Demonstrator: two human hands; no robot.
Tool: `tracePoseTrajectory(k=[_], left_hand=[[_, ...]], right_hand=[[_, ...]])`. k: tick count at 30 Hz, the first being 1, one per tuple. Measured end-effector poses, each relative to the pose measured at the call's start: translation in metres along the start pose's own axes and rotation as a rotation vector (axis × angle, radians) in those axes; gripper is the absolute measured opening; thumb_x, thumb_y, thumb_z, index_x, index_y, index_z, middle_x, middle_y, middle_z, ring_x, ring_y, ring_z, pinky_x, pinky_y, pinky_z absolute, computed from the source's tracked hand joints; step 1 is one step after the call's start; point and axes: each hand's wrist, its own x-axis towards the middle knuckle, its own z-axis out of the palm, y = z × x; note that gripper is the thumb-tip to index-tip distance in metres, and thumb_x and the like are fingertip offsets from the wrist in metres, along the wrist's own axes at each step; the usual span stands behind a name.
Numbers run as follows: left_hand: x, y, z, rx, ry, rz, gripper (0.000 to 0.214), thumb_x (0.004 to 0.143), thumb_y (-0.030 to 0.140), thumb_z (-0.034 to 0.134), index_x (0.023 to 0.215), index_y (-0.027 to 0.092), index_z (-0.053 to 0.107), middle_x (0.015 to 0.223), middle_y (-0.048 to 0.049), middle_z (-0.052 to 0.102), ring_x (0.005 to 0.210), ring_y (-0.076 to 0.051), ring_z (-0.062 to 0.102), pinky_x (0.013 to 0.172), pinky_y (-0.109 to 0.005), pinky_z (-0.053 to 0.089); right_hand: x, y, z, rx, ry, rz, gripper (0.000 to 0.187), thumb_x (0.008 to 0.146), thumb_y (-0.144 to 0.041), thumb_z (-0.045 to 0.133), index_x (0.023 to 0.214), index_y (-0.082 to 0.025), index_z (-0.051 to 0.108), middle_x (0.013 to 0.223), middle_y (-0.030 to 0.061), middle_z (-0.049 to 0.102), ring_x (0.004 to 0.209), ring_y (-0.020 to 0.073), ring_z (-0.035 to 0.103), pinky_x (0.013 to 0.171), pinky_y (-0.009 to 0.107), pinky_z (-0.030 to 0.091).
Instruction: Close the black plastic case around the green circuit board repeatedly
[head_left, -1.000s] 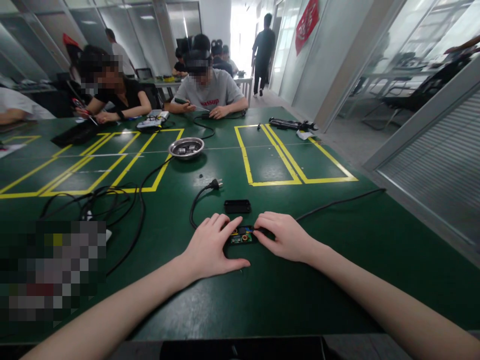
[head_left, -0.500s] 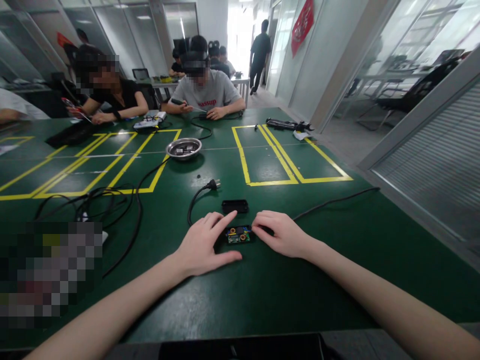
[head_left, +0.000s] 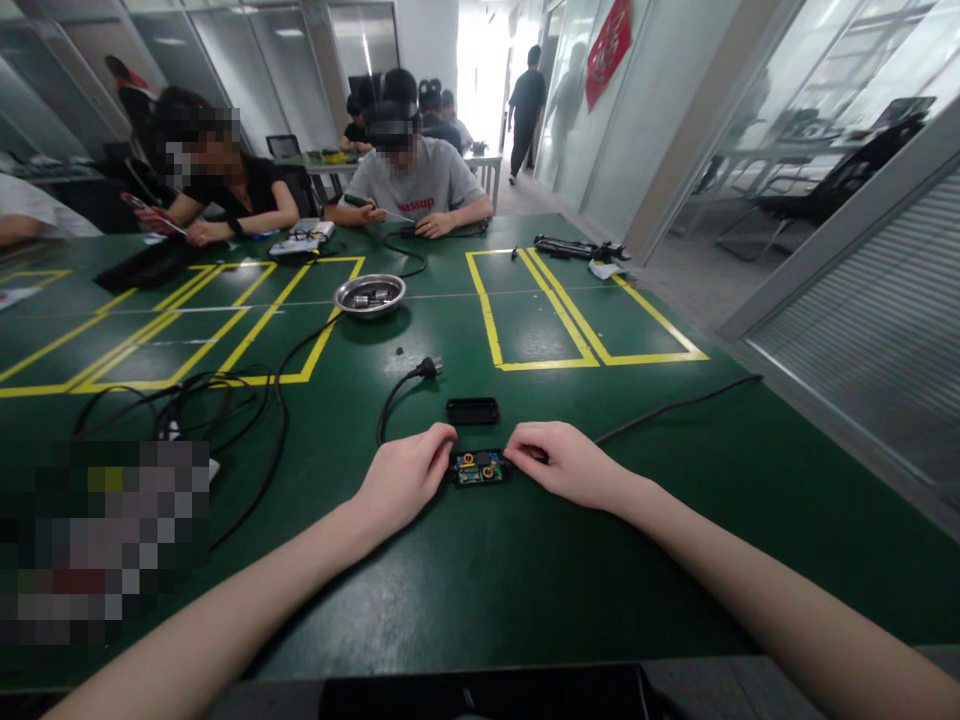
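Note:
An opened black adapter case (head_left: 481, 483) lies on the green table between my hands, with a green circuit board (head_left: 477, 468) and copper coils showing inside. My left hand (head_left: 405, 475) is closed at its left end, fingers pinched where the plug's cord meets the case. At the right end my right hand (head_left: 559, 465) pinches the other cable (head_left: 667, 405) close to the case. The fingers partly hide both grip points. Behind the case sits its black cover (head_left: 472, 411), hollow side showing. A black power plug (head_left: 429, 368) rests farther back on its curved cord (head_left: 387, 405).
A metal bowl (head_left: 370, 297) with metal parts stands beyond the plug. Coiled black cables (head_left: 217, 400) and a blurred-out patch lie at left. Yellow tape (head_left: 546, 367) marks rectangles on the table. A dark tool (head_left: 577, 248) lies far right. Co-workers sit across the table.
My left hand has gone from spread fingers over the case to a closed pinch at its left end. My right hand stays at the right end. In the background a person walks farther off.

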Motion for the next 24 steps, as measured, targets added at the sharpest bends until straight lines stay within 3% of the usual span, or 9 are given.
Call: tracePoseTrajectory(k=[5, 12, 15, 16, 18, 20, 22, 24], left_hand=[[0.005, 0.002, 0.002, 0.120, 0.009, -0.074, 0.022, 0.104, 0.023, 0.047, 0.119, 0.024, 0.063, 0.079, -0.0002, 0.076, 0.068, -0.021, 0.075, 0.066, -0.027, 0.054], [0.012, -0.002, -0.001, 0.178, 0.002, -0.103, 0.025, 0.105, 0.022, 0.046, 0.122, 0.022, 0.063, 0.086, -0.0035, 0.077, 0.074, -0.023, 0.075, 0.065, -0.029, 0.052], [0.013, -0.006, 0.000, 0.163, 0.058, -0.060, 0.024, 0.103, 0.023, 0.048, 0.121, 0.022, 0.064, 0.089, -0.0035, 0.076, 0.079, -0.021, 0.073, 0.071, -0.030, 0.053], [0.013, -0.008, 0.000, 0.170, 0.080, -0.039, 0.026, 0.103, 0.025, 0.048, 0.124, 0.021, 0.064, 0.091, -0.0044, 0.075, 0.083, -0.021, 0.072, 0.075, -0.031, 0.054], [0.013, -0.010, -0.001, 0.190, 0.108, 0.005, 0.032, 0.105, 0.029, 0.047, 0.131, 0.019, 0.063, 0.100, -0.0079, 0.073, 0.094, -0.023, 0.069, 0.084, -0.035, 0.054], [0.012, -0.013, -0.002, 0.195, 0.100, 0.056, 0.039, 0.107, 0.037, 0.045, 0.137, 0.019, 0.062, 0.113, -0.0114, 0.071, 0.105, -0.027, 0.066, 0.092, -0.042, 0.053], [0.011, -0.015, -0.002, 0.179, 0.074, 0.112, 0.048, 0.103, 0.051, 0.052, 0.139, 0.020, 0.063, 0.126, -0.0137, 0.068, 0.115, -0.030, 0.062, 0.099, -0.049, 0.050], [0.009, -0.016, -0.001, 0.142, 0.049, 0.163, 0.067, 0.089, 0.067, 0.066, 0.138, 0.020, 0.064, 0.137, -0.0160, 0.064, 0.124, -0.035, 0.058, 0.106, -0.055, 0.046]], right_hand=[[0.003, 0.001, 0.007, -0.049, 0.051, -0.007, 0.022, 0.097, -0.020, 0.058, 0.075, -0.019, 0.062, 0.069, -0.0006, 0.060, 0.060, 0.0128, 0.053, 0.059, 0.025, 0.035], [0.006, 0.000, 0.014, -0.084, 0.156, 0.013, 0.024, 0.097, -0.020, 0.056, 0.074, -0.021, 0.058, 0.071, 0.0002, 0.060, 0.067, 0.0148, 0.057, 0.062, 0.026, 0.039], [0.009, 0.002, 0.015, -0.073, 0.228, 0.038, 0.005, 0.091, -0.021, 0.061, 0.086, -0.021, 0.062, 0.083, 0.0015, 0.064, 0.076, 0.0170, 0.060, 0.068, 0.028, 0.046], [0.011, 0.003, 0.015, -0.076, 0.255, 0.037, 0.007, 0.089, -0.022, 0.063, 0.095, -0.021, 0.065, 0.092, 0.0037, 0.066, 0.083, 0.0190, 0.062, 0.073, 0.030, 0.050], [0.014, 0.007, 0.017, -0.118, 0.280, 0.021, 0.031, 0.087, -0.025, 0.067, 0.118, -0.021, 0.067, 0.114, 0.0103, 0.068, 0.103, 0.0255, 0.063, 0.089, 0.040, 0.053], [0.016, 0.010, 0.018, -0.171, 0.257, 0.002, 0.042, 0.090, -0.025, 0.066, 0.131, -0.022, 0.066, 0.132, 0.0150, 0.064, 0.121, 0.0318, 0.057, 0.101, 0.052, 0.049], [0.016, 0.013, 0.019, -0.166, 0.221, -0.018, 0.035, 0.094, -0.024, 0.063, 0.128, -0.024, 0.070, 0.137, 0.0145, 0.064, 0.127, 0.0330, 0.055, 0.105, 0.057, 0.047], [0.016, 0.014, 0.020, -0.093, 0.210, -0.050, 0.024, 0.097, -0.022, 0.060, 0.116, -0.024, 0.075, 0.132, 0.0128, 0.068, 0.123, 0.0305, 0.059, 0.104, 0.056, 0.049]])
